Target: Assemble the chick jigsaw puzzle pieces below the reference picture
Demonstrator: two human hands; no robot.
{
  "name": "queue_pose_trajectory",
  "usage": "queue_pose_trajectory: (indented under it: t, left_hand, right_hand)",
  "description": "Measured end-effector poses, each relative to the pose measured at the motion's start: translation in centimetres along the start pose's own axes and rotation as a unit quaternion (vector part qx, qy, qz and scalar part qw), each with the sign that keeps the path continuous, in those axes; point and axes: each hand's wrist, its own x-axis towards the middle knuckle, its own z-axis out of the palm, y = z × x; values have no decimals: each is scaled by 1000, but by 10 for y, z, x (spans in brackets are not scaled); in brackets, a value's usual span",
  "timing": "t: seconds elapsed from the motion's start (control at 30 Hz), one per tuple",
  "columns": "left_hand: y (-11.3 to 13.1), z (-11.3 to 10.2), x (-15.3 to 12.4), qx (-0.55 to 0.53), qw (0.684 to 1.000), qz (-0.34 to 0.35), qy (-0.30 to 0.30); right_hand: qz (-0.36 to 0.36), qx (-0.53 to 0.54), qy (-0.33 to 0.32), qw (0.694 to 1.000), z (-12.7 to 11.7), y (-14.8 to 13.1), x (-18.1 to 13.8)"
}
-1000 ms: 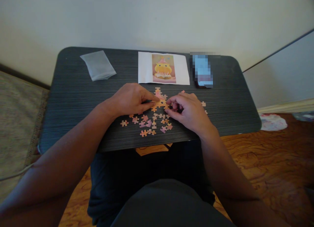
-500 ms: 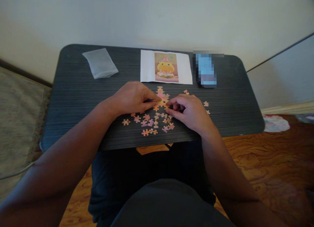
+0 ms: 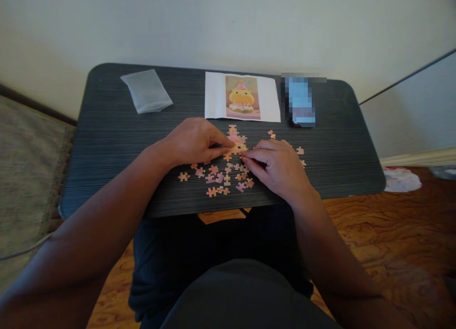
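Joined jigsaw pieces (image 3: 237,138), pink above and yellow with a dark eye below, lie on the dark table. My left hand (image 3: 194,141) grips their left edge between thumb and forefinger. At their lower right, my right hand (image 3: 280,165) has thumb and forefinger pinched on a yellow puzzle piece (image 3: 243,155), which the fingertips mostly cover. Several loose puzzle pieces (image 3: 219,178) are scattered nearer me, below both hands. A couple of others (image 3: 271,134) rest beyond my right hand, and another piece (image 3: 300,150) lies to its right.
A printed sheet (image 3: 215,96) with a yellow cartoon figure and cake lies behind the puzzle. Left of it is a clear plastic bag (image 3: 147,92); to its right, a blurred-out phone-like object (image 3: 299,101). The table (image 3: 114,129) meets a pale wall at the back.
My right hand has turned slightly and its fingers have drawn closer together at the lower right of the joined pieces. The left hand stays in place.
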Motion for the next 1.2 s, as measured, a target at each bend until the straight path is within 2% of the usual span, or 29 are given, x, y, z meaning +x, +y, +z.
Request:
queue_pose_trajectory:
  t: [0.17,0.3,0.43,0.63,0.73,0.93,1.2]
  left_hand:
    - [0,0,0,6,1000,-3,-4]
    - [-2,2,-1,-2,1000,12,17]
    - [-3,2,-1,-14,999,21,31]
    - [-5,1,-2,-35,999,-5,11]
    - [-6,-2,-3,-54,998,-16,20]
    - [-13,-14,-8,-100,993,-48,36]
    - [-29,-30,-16,-118,988,-102,-16]
  right_hand:
    - [42,100,48,993,10,7,3]
    - [61,164,103,979,7,14,-1]
    - [80,169,132,973,5,30,-13]
    - [89,176,190,962,10,48,-35]
    - [80,133,192,969,8,45,-39]
    - [120,106,187,969,5,39,-39]
    - [94,80,156,980,7,41,-37]
